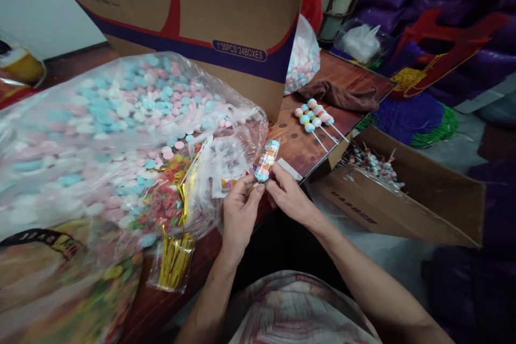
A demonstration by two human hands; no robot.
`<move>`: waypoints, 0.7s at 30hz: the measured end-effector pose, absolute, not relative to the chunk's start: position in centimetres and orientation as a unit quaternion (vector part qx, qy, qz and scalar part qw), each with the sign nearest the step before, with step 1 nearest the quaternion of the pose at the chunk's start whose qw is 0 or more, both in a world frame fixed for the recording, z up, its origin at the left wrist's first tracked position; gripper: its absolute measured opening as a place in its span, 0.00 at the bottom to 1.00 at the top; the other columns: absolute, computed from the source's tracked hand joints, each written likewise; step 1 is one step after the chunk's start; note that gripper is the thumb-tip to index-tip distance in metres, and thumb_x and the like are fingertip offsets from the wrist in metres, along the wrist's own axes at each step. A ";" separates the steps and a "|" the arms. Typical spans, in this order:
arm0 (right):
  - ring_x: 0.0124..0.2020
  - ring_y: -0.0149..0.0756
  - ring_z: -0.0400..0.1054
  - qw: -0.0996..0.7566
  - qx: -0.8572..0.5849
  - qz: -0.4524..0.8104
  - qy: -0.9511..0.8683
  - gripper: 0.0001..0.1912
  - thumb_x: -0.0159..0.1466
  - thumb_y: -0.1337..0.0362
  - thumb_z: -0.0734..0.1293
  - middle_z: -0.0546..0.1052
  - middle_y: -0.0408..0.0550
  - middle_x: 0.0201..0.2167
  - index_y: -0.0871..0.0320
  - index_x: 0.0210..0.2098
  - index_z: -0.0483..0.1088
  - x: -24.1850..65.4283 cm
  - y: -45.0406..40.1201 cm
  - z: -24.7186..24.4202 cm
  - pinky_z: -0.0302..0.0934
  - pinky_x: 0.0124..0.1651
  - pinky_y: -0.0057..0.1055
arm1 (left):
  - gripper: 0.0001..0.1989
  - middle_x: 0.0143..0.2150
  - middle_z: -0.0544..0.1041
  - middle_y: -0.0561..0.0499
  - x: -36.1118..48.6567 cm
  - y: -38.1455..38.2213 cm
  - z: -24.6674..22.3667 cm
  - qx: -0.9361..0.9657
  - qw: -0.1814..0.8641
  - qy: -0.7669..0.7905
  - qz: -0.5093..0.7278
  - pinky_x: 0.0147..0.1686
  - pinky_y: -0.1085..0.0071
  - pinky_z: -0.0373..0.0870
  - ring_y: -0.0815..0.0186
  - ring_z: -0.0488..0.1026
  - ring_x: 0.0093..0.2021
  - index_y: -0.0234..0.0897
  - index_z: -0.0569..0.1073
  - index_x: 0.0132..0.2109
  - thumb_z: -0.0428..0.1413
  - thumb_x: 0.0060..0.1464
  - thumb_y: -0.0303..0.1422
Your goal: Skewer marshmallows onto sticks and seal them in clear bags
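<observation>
A candy skewer in a clear printed wrapper (pixel 267 160) is between my two hands at the table's front edge. My left hand (pixel 242 207) pinches the lower end of the wrapper, thumb and fingers together. From the other side, my right hand (pixel 288 191) grips the same lower end with its fingertips. What lies right between the fingertips is too small to make out. Several unwrapped candy skewers (pixel 312 115) rest on the table beyond my right hand. Left of my hands are printed clear wrappers (pixel 231 158) and a packet of gold twist ties (pixel 176 260).
A large clear bag of pastel candies (pixel 133 102) spreads over the left side, with red and green gummy rings (pixel 165 196) by its opening. Behind stands a big carton (pixel 237 16). An open cardboard box (pixel 403 199) with wrapped skewers sits right. A brown cloth (pixel 342 97) lies behind.
</observation>
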State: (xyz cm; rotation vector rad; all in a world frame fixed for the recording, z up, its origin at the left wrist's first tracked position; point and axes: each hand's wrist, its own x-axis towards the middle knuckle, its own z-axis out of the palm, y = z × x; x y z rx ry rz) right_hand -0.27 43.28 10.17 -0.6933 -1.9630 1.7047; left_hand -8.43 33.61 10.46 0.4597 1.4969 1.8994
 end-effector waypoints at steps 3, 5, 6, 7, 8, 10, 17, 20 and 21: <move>0.16 0.27 0.55 0.196 -0.238 0.699 -0.645 0.03 0.65 0.63 0.60 0.65 0.36 0.25 0.54 0.35 0.59 -0.1 43.3 10.1 0.53 0.18 0.25 | 0.12 0.27 0.73 0.53 -9.0 33.8 10.3 0.106 0.401 0.532 0.738 0.19 0.82 0.56 0.78 0.61 0.22 0.33 0.79 0.39 0.69 0.47 0.34; 0.17 0.27 0.56 0.227 -0.232 0.681 -0.657 0.06 0.68 0.61 0.60 0.67 0.37 0.25 0.54 0.34 0.60 0.2 43.0 10.0 0.55 0.20 0.25 | 0.11 0.25 0.70 0.55 -9.4 34.1 10.4 0.028 0.485 0.465 0.740 0.16 0.84 0.48 0.82 0.51 0.17 0.31 0.77 0.34 0.69 0.45 0.30; 0.20 0.29 0.61 0.260 -0.230 0.639 -0.686 0.07 0.70 0.61 0.60 0.69 0.39 0.27 0.54 0.34 0.62 0.3 42.9 9.9 0.60 0.24 0.26 | 0.11 0.24 0.70 0.56 -9.7 34.3 10.5 -0.011 0.519 0.430 0.738 0.15 0.85 0.47 0.84 0.50 0.16 0.30 0.75 0.33 0.69 0.44 0.27; 0.25 0.31 0.66 0.301 -0.225 0.582 -0.721 0.07 0.71 0.62 0.60 0.72 0.42 0.29 0.55 0.35 0.64 0.5 42.8 9.8 0.64 0.29 0.29 | 0.11 0.24 0.69 0.56 -9.9 34.4 10.6 -0.049 0.547 0.402 0.733 0.15 0.86 0.47 0.84 0.50 0.16 0.30 0.74 0.32 0.69 0.44 0.25; 0.32 0.35 0.70 0.340 -0.216 0.519 -0.754 0.08 0.71 0.64 0.60 0.74 0.46 0.33 0.55 0.37 0.67 0.7 42.7 9.7 0.67 0.36 0.32 | 0.10 0.24 0.69 0.56 -10.1 34.6 10.8 -0.084 0.566 0.379 0.728 0.15 0.86 0.47 0.85 0.52 0.16 0.30 0.73 0.32 0.67 0.45 0.22; 0.42 0.39 0.72 0.396 -0.183 0.407 -0.802 0.10 0.72 0.67 0.59 0.76 0.51 0.41 0.55 0.42 0.72 1.0 42.7 9.5 0.68 0.46 0.36 | 0.08 0.23 0.66 0.58 -10.3 34.7 11.2 -0.145 0.586 0.344 0.719 0.15 0.87 0.48 0.84 0.54 0.16 0.31 0.71 0.32 0.63 0.50 0.19; 0.38 0.40 0.74 0.438 -0.135 0.243 -0.855 0.12 0.71 0.69 0.61 0.78 0.50 0.37 0.52 0.38 0.76 1.8 43.8 9.0 0.69 0.41 0.38 | 0.08 0.22 0.63 0.61 -9.0 34.9 12.3 -0.205 0.638 0.289 0.684 0.14 0.86 0.49 0.83 0.56 0.15 0.32 0.68 0.33 0.60 0.56 0.20; 0.36 0.42 0.72 0.445 -0.148 0.213 -0.857 0.11 0.70 0.69 0.60 0.77 0.52 0.35 0.53 0.36 0.74 2.0 43.6 9.2 0.67 0.39 0.39 | 0.10 0.23 0.66 0.60 -7.9 35.3 11.8 -0.158 0.617 0.311 0.705 0.16 0.85 0.55 0.82 0.58 0.16 0.33 0.70 0.33 0.65 0.51 0.22; 0.36 0.43 0.71 0.445 -0.157 0.215 -0.855 0.11 0.70 0.69 0.60 0.77 0.52 0.34 0.54 0.36 0.73 2.1 43.5 9.4 0.66 0.40 0.40 | 0.10 0.25 0.69 0.59 -7.6 35.5 11.5 -0.133 0.612 0.321 0.711 0.18 0.84 0.59 0.80 0.62 0.19 0.34 0.72 0.34 0.66 0.50 0.24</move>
